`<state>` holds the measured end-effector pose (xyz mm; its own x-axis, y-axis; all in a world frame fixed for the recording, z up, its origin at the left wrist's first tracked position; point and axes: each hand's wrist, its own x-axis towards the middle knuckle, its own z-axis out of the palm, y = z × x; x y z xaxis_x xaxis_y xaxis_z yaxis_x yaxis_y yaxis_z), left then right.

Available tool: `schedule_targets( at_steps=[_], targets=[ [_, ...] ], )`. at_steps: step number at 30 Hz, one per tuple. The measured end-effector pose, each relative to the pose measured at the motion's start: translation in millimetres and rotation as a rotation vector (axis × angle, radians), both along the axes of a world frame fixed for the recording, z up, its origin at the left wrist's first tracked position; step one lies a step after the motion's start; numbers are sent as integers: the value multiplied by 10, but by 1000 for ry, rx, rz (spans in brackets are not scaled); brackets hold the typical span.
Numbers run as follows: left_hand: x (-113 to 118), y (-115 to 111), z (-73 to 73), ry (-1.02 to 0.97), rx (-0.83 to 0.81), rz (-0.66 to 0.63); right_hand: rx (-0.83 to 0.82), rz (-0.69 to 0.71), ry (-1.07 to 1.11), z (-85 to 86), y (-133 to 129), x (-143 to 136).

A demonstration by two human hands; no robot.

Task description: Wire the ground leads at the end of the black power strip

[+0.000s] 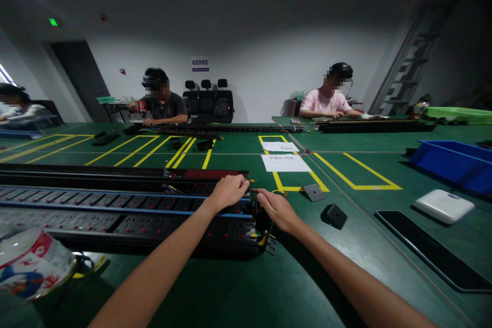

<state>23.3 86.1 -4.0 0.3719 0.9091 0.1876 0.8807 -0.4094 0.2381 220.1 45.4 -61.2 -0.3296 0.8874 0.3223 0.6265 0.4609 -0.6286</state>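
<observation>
Several long black power strips with rows of sockets and small red parts lie side by side before me. My left hand rests on top of their right end, its fingers curled closed over the edge of one strip. Close beside it, my right hand is closed at the open end, index finger pointing at the strip; what its fingers hold is hidden. Short wires and a small metal bracket stick out at the end of the nearest strip. Two black end pieces, one flat plate and one block, lie to the right.
At right are a black phone-like slab, a white case and a blue bin. Paper labels lie ahead. A printed tin stands front left. Across the green table sit co-workers, one holding a red power drill.
</observation>
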Motion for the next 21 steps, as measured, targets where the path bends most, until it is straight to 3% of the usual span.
schedule_targets(
  at_steps=[21],
  targets=[
    [10, 4, 3, 14, 9, -4, 2, 3, -11, 24, -7, -4]
  ],
)
